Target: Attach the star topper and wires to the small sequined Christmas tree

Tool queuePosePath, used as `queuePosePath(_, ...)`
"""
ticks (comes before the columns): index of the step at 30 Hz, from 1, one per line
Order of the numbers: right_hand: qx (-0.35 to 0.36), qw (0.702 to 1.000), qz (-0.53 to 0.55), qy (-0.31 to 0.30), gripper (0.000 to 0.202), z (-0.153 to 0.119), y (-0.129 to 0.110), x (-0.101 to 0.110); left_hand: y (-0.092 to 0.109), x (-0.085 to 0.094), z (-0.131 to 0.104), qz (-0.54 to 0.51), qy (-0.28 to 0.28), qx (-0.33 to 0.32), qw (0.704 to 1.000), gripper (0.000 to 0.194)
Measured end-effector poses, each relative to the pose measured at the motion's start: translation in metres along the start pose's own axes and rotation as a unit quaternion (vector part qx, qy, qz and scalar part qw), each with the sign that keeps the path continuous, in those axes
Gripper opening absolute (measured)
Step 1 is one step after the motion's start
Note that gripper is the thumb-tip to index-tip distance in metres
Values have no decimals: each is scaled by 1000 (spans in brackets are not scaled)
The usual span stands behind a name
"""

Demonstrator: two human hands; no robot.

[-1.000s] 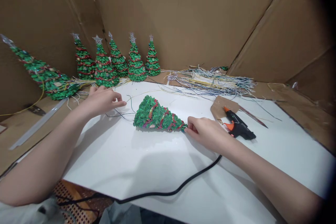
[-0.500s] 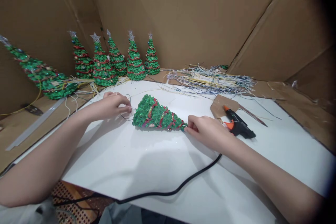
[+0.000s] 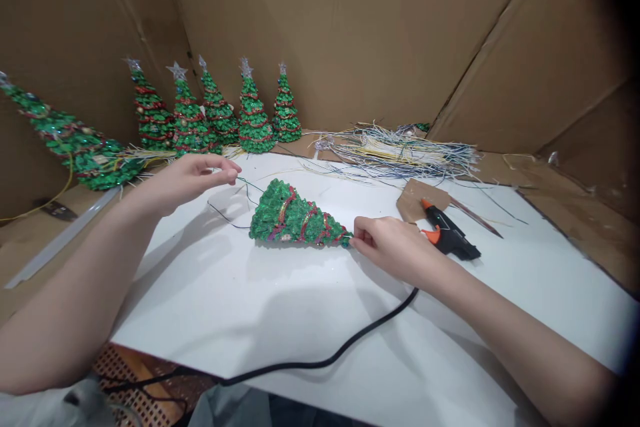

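A small green Christmas tree [image 3: 305, 217] with red garland lies on its side on the white board [image 3: 210, 313], base to the left and tip to the right. Thin dark wires [image 3: 227, 219] stick out from its base. My left hand [image 3: 200, 177] is raised beyond the base, thumb and fingers pinched on the end of one thin wire [image 3: 251, 184]. At the other end my right hand [image 3: 383, 240] pinches the tree's tip, where a short pale strand shows. Its fingertips partly cover the tip.
Several finished trees [image 3: 256, 117] with clear stars stand at the back left; one leans over. A bundle of wires [image 3: 400, 150] lies at the back. Right of my right hand are a hot glue gun [image 3: 453, 233] and cardboard piece [image 3: 413, 200]. A black cable [image 3: 345, 350] crosses the front.
My left hand has lifted up and to the left from the tree's base, drawing one wire out with it. My right hand stays at the tip. The view has shifted slightly.
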State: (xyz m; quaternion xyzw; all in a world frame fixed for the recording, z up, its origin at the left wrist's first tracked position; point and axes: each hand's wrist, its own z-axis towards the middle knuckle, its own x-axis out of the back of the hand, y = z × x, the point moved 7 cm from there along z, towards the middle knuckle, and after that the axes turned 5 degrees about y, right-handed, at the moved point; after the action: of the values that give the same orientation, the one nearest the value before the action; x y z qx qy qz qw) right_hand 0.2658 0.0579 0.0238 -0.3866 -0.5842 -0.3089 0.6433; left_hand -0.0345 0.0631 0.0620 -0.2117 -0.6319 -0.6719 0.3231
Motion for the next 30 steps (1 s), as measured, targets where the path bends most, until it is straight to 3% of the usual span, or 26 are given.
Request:
queuePosePath(4, 25, 999, 23, 18, 14, 0, -4, 2, 5, -17, -2, -184, -61, 12, 981, 22)
queuePosePath(8, 48, 997, 62, 27, 15, 3, -6, 1, 6, -39, -5, -387, -98, 72, 914, 33)
queuePosePath(13, 60, 994, 90, 34, 14, 4, -6, -6, 3, -55, -5, -535, -58, 143, 830, 33)
queuePosePath(16, 61, 992, 106, 42, 13, 4, -5, -9, 2, -62, -5, -570, -30, 173, 802, 38)
queuePosePath(23, 60, 992, 106, 37, 16, 4, -6, -11, 4, -63, -6, -575, -42, 148, 803, 40)
queuePosePath(30, 65, 992, 100, 35, 16, 4, -8, -9, 16, -56, -11, -548, -97, 124, 822, 43)
